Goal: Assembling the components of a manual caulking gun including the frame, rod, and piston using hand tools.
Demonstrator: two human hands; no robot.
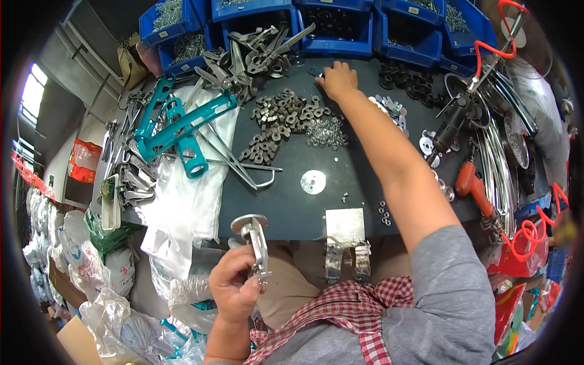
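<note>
left hand (234, 286) near, below table edge, clamps metal bracket (255, 240) by its lower end | right hand (338, 79) far, fingers curled on small dark part (316, 73) by blue bins (340, 27) | bracket likely stiff, light, smooth; best held mid-shank | dark links (277, 121) centre

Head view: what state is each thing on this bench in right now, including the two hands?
Left hand: closed around a metal bracket part, held upright off the bench.
Right hand: stretched out to the far edge of the table, fingers down on it.
Round metal disc: lying flat, untouched.
Teal caulking-gun frames: lying stacked.
Blue bins: open, holding small parts.
Orange-handled tool: lying idle.
</note>
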